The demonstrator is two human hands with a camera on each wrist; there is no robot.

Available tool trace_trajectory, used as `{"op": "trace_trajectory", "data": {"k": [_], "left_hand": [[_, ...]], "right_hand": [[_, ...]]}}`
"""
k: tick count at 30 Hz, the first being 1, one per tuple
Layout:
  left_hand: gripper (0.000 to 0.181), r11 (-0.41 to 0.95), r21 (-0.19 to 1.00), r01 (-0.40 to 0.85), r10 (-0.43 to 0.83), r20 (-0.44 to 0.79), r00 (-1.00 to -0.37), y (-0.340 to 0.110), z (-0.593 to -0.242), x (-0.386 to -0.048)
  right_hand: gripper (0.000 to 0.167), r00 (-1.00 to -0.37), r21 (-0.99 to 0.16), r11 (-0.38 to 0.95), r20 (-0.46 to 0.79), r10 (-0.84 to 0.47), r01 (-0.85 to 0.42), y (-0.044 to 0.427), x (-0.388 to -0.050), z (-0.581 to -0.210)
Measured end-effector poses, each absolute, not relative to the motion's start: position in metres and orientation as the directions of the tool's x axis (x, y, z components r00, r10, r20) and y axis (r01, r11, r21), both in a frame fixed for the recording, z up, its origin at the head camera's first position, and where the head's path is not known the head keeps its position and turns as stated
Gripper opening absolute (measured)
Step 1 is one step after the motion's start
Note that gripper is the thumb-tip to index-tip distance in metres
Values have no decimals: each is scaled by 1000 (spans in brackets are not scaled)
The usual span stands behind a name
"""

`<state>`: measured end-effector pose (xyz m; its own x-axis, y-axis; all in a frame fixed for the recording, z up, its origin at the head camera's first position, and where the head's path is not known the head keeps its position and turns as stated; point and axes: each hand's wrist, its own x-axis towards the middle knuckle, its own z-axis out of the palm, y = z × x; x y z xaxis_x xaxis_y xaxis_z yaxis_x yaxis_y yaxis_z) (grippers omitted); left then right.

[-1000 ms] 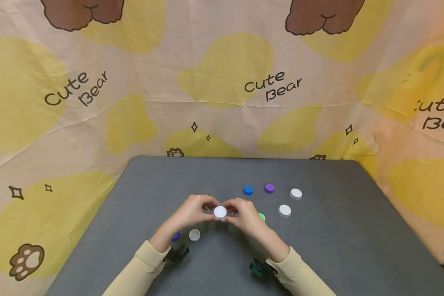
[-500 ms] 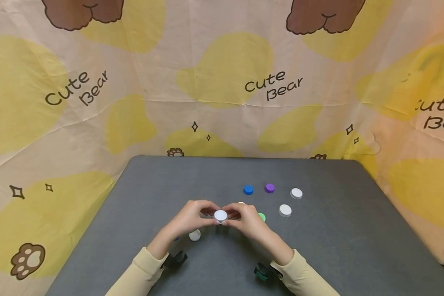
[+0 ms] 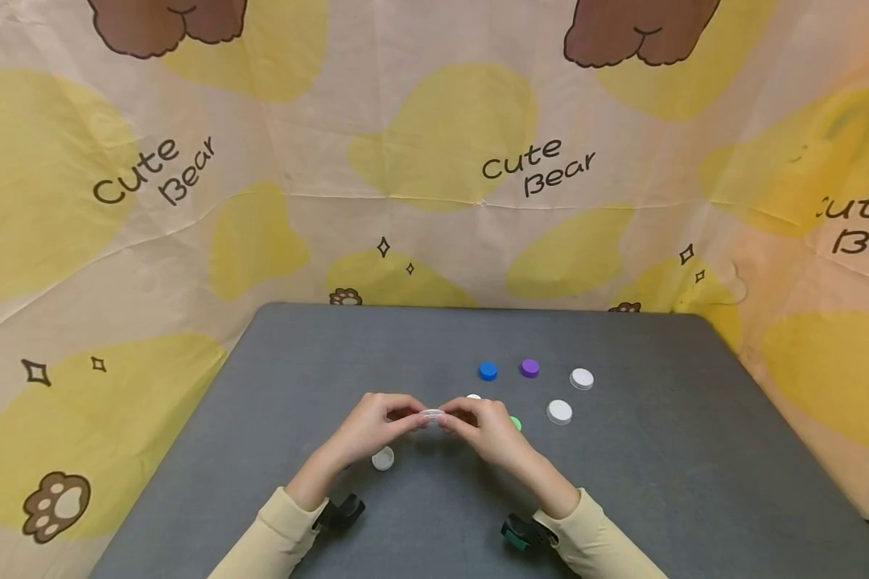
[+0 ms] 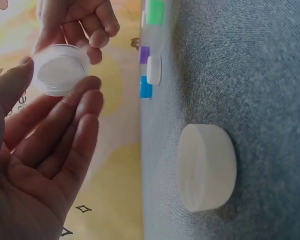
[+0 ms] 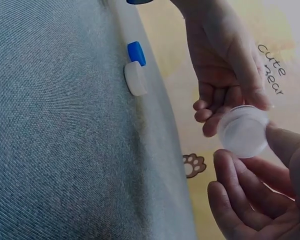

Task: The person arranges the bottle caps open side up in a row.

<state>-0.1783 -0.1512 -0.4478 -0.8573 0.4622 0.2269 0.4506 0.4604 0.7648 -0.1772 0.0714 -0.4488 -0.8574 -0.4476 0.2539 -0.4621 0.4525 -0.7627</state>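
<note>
Both hands hold up a small round translucent plastic container (image 3: 432, 413) above the grey table. In the head view it appears nearly edge-on. My left hand (image 3: 372, 422) pinches its left rim between thumb and fingers, and my right hand (image 3: 488, 426) pinches the right rim. Seen from the left wrist, the container (image 4: 61, 70) has a clear outer rim and a frosted, whitish middle. The right wrist view also gives its round face (image 5: 244, 132). Below the left hand, a white round cap (image 3: 383, 458) lies on the table.
Beyond the right hand lie a blue cap (image 3: 488, 371), a purple cap (image 3: 529, 368) and two white round pieces with clear rims (image 3: 582, 379). A green cap (image 3: 516, 424) and another white piece (image 3: 474, 396) are partly hidden by that hand. Patterned cloth (image 3: 434, 161) hangs behind the table.
The container has tilted from showing its white round face to nearly edge-on in the head view. Both hands came slightly nearer the body first, and still grip it.
</note>
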Motion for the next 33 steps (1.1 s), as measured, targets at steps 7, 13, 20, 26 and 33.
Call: {"op": "trace_trajectory", "data": {"k": [7, 13, 20, 26, 33], "left_hand": [[15, 454, 756, 471, 455, 258, -853, -150, -450, -179], [19, 442, 761, 476, 460, 263, -848, -150, -450, -177], [35, 398, 764, 507, 495, 287, -820, -150, -452, -176], [41, 394, 768, 505, 517, 269, -812, -150, -455, -176], [38, 408, 760, 506, 516, 266, -814, -149, -457, -176]], "right_hand": [[22, -874, -829, 401, 197, -444, -391, 71, -178, -451], [30, -890, -859, 394, 138, -434, -325, 70, -178, -455], [28, -899, -906, 341, 87, -430, -251, 66, -167, -437], [30, -903, -918, 339, 47, -427, -207, 66, -171, -447], [30, -896, -931, 312, 31, -443, -187, 68, -177, -462]]}}
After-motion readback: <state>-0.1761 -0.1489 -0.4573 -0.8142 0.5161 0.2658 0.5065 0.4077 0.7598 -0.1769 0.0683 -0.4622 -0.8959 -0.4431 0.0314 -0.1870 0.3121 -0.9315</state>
